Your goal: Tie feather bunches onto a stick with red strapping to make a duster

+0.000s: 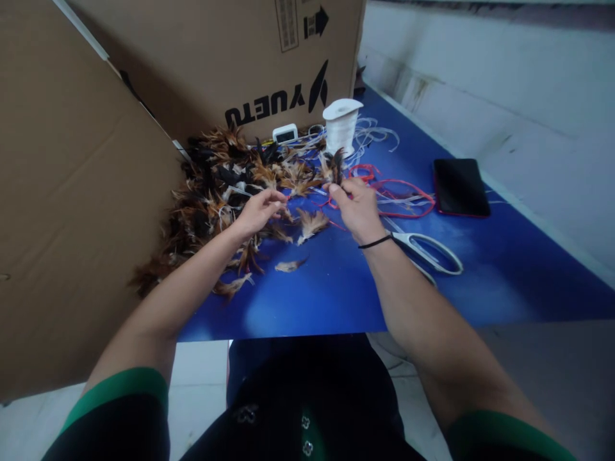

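Observation:
My right hand (pixel 358 203) pinches a small bunch of brown and black feathers (pixel 332 168), its tips pointing up. My left hand (pixel 262 211) is over the right edge of a large feather pile (pixel 202 205). Its thumb and fingers are curled close together, and I cannot make out what lies between them. Just below and right of the left fingertips a loose tan feather tuft (pixel 311 224) rests on the blue table (pixel 307 301). One pale feather (pixel 289 266) lies nearer the front edge.
Large cardboard boxes (pixel 192 57) stand left and behind. Beyond my right hand are a white spool (pixel 342 128), red cord (pixel 408 182) and clear strips (pixel 379 131). Scissors (pixel 427 253) lie by my right wrist, a black tablet (pixel 461 187) farther right. A small white digital display (pixel 285 134) sits behind the feathers.

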{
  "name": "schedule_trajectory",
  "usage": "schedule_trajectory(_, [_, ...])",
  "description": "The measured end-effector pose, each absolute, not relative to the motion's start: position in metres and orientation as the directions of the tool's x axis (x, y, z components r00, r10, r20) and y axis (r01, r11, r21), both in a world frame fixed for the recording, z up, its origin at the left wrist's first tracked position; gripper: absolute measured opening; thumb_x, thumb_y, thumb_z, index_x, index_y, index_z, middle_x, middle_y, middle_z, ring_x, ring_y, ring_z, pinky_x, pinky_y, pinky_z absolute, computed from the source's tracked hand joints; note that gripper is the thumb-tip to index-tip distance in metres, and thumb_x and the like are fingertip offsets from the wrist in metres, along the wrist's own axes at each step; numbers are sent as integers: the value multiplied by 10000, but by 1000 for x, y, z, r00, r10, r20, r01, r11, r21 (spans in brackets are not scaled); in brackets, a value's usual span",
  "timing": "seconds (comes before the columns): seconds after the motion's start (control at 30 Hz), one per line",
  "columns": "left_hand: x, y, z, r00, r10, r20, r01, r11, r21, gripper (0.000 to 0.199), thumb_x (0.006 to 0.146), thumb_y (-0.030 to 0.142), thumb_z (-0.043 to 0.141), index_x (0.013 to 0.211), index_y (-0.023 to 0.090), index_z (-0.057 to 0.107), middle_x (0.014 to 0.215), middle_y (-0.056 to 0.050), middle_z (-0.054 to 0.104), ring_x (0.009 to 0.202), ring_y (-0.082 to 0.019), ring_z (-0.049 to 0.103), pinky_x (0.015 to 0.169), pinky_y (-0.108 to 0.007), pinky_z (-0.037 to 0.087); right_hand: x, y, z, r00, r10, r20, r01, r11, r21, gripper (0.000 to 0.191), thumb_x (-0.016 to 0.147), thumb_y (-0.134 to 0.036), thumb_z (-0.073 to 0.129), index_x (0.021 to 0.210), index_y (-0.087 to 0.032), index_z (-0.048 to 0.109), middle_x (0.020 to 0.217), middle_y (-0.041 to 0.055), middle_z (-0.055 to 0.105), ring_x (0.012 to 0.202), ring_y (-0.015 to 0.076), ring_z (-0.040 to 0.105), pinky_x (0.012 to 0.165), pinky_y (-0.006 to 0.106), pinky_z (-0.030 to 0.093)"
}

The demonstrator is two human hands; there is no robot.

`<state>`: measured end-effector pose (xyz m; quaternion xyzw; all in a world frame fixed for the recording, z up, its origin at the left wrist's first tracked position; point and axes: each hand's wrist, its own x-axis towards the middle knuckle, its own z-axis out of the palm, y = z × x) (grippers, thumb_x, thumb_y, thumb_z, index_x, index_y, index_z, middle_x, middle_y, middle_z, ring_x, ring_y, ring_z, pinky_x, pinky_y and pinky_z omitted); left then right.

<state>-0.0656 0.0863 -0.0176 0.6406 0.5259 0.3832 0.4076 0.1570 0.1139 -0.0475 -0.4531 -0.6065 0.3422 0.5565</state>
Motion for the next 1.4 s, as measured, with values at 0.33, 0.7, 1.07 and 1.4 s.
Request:
schedule_trajectory(0.33, [-37, 35, -6, 258, 966, -31, 164, -12, 986, 423, 782, 471, 681, 1015, 124, 618, 947, -96, 701, 662, -130, 666, 564, -239, 514, 125, 70, -20, -419, 898, 138, -453, -75, -888, 363, 733, -507, 706, 907, -188, 693, 923, 39, 676, 789, 154, 604, 654, 277, 491])
schedule_trajectory(0.7, [-32, 2, -16, 126, 988, -95, -142, 112, 983, 413, 703, 463, 756, 868, 129, 577, 789, -34, 682, 523, -60, 570, 423, -169, 404, 105, 51, -20, -568, 822, 44, -436, -255, -863, 338, 766, -467, 702, 943, -181, 664, 721, -10, 615, 531, 97, 524, 483, 257, 457])
schedule_trajectory(1.07, [-67, 1, -15, -271, 952, 145, -260, -218, 941, 312, 780, 411, 703, 798, 179, 494, 569, 63, 568, 367, -22, 409, 341, -145, 251, 111, 55, -36, -592, 786, 179, 303, 423, -854, 132, 778, -294, 676, 843, -179, 664, 854, 36, 667, 807, 165, 596, 779, 317, 438])
schedule_trajectory(1.4, [-97, 12, -41, -357, 917, 179, -282, -288, 915, 267, 771, 337, 721, 813, 167, 520, 656, 31, 616, 414, -34, 474, 359, -156, 307, 110, 41, -35, -809, 578, 105, 426, 700, -573, 98, 842, -177, 588, 746, -167, 594, 783, 38, 620, 749, 152, 553, 712, 287, 403])
